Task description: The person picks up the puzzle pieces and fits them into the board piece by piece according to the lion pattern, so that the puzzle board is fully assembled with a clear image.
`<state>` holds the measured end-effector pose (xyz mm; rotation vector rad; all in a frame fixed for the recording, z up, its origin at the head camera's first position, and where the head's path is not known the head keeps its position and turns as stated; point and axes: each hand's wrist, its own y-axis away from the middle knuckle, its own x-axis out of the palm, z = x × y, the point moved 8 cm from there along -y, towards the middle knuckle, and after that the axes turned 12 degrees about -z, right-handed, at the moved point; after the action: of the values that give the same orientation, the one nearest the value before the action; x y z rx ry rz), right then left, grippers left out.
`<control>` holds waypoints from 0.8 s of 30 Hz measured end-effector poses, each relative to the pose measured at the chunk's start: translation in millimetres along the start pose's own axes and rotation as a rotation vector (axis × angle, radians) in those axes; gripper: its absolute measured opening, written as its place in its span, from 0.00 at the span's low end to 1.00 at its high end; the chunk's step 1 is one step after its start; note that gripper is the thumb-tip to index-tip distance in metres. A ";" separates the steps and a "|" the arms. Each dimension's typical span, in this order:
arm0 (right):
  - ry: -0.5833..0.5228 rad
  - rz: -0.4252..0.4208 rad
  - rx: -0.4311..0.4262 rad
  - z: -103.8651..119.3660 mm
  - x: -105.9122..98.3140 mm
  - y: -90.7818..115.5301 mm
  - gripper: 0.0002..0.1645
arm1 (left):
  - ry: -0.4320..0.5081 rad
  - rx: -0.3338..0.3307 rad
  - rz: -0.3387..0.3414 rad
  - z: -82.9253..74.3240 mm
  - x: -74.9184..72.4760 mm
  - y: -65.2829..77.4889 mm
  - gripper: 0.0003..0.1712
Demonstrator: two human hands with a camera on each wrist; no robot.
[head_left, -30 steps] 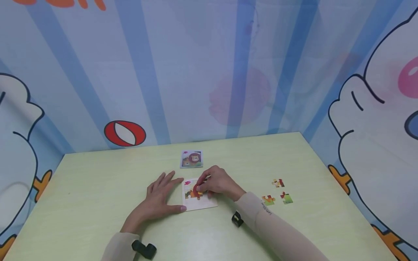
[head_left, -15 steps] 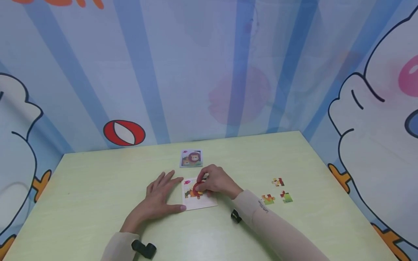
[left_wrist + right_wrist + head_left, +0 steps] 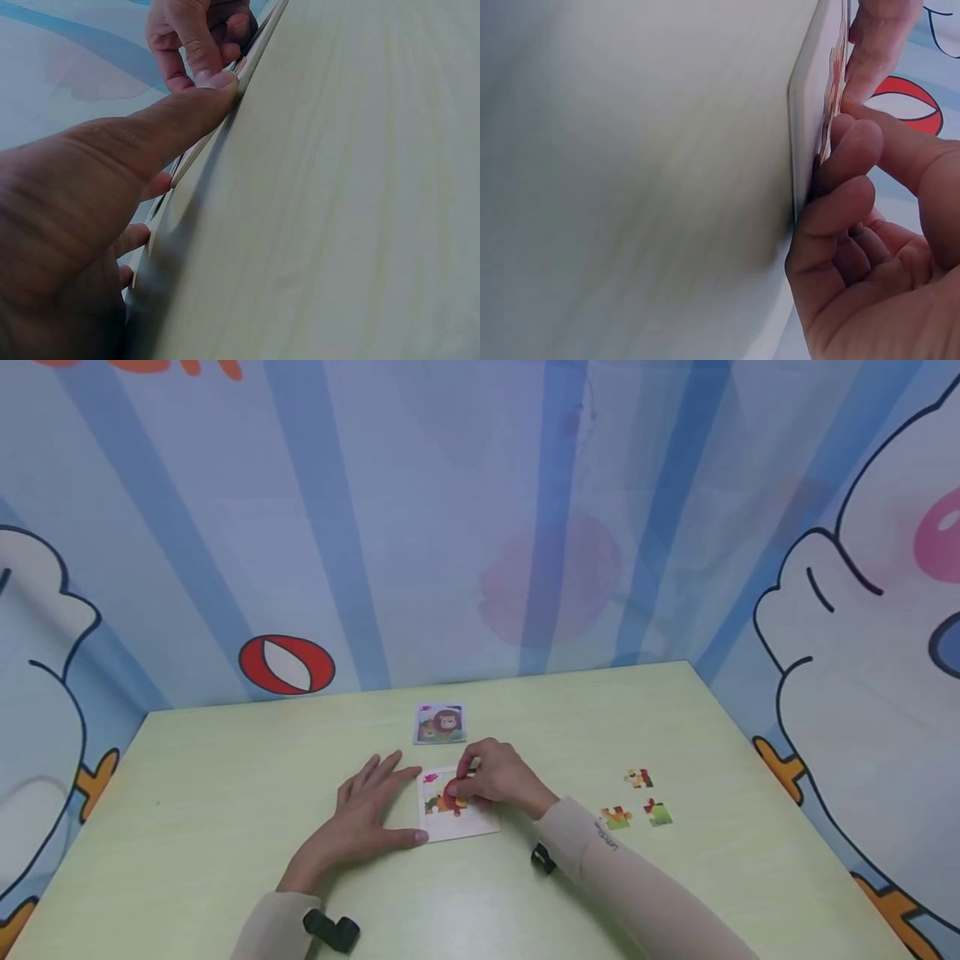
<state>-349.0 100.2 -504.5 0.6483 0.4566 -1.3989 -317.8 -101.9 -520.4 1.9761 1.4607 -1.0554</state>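
Seemingly pinching a thin, red, card-like jigsaw piece [image 3: 447, 793], partly hidden, in the right hand [image 3: 498, 777], on the square white board [image 3: 459, 829]; touching that board's left edge with the left hand [image 3: 367, 818], spread wide. Probably light, stiff, easily creased at tabs; best held by opposite edges.

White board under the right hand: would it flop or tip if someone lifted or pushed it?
The white board is probably stiff: its edge looks straight and fairly thick in the right wrist view. Lying flat, it would likely slide rather than tip. The puzzle pieces lying on it might slip if it tilted.
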 end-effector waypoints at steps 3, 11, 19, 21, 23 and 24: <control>-0.041 -0.009 -0.017 -1.7 -6.0 1.8 0.11 | 0.001 0.007 -0.003 -1.4 0.3 -0.6 0.56; -0.148 -0.007 -0.053 -11.5 -29.5 2.6 0.11 | -0.026 0.014 -0.014 -2.0 -0.1 -0.5 0.56; -0.190 -0.020 -0.013 -33.3 -59.7 10.4 0.20 | -0.028 0.008 -0.016 -1.1 0.1 0.5 0.56; -0.203 -0.023 0.002 -40.7 -67.1 13.6 0.22 | -0.028 0.007 -0.014 -1.0 0.3 0.4 0.56; -0.219 -0.026 0.012 -48.7 -75.4 17.1 0.23 | -0.026 0.007 -0.013 -0.8 0.5 -0.1 0.56; -0.223 -0.030 0.018 -52.8 -79.5 19.1 0.24 | -0.026 0.007 -0.012 -0.6 0.7 -0.4 0.56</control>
<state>-336.4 195.6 -489.7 0.4938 0.2776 -1.4858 -317.9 -100.9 -520.6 1.9533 1.4594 -1.0889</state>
